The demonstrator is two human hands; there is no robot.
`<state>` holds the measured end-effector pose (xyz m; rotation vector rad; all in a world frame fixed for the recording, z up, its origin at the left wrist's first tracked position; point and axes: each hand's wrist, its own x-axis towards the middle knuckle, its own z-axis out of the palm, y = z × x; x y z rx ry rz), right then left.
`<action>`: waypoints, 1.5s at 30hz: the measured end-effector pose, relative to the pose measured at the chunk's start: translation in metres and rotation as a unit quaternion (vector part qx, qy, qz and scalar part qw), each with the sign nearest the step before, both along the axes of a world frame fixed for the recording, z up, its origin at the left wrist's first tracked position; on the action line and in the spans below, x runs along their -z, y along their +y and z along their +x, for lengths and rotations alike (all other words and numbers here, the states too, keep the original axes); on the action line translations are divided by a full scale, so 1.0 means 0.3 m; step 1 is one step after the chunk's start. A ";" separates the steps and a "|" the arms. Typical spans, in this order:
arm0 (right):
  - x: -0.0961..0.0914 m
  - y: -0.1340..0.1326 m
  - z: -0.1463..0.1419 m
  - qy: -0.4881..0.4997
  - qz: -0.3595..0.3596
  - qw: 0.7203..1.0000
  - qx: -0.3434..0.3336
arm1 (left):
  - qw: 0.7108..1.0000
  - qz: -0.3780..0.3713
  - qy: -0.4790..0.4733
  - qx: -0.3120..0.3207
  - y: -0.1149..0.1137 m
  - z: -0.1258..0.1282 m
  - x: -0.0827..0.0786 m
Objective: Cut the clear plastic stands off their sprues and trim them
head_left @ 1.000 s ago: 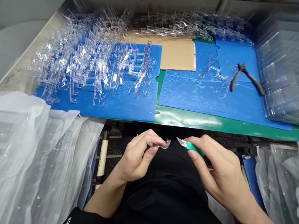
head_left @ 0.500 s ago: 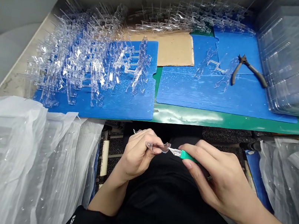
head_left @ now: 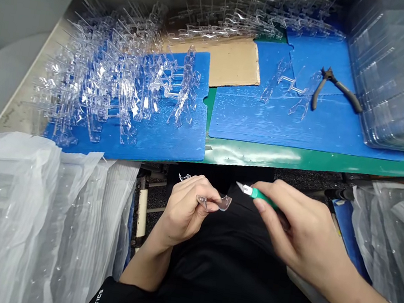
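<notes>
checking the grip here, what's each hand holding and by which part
The left hand pinches a clear plastic stand piece by its middle, between thumb and fingers; the right hand grips a slim green-handled craft knife by its handle.

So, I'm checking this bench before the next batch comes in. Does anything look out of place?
The heap of clear plastic stands looks untidy: it overflows the blue plastic sheet onto the beige bench top at the left, and the pieces lie tangled rather than in rows.
</notes>
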<state>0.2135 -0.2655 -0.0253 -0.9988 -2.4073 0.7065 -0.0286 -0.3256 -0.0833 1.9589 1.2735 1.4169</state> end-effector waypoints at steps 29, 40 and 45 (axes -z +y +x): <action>0.023 0.045 -0.144 0.367 -0.703 0.607 -0.045 | 0.973 -0.152 -0.163 0.067 -0.046 0.025 0.067; 0.052 0.048 -0.064 0.172 -0.257 0.950 -0.034 | 0.959 -0.173 -0.204 0.093 -0.056 0.041 0.038; 0.047 0.045 -0.028 0.078 -0.028 0.990 -0.114 | 0.955 -0.178 -0.219 0.089 -0.069 0.055 0.040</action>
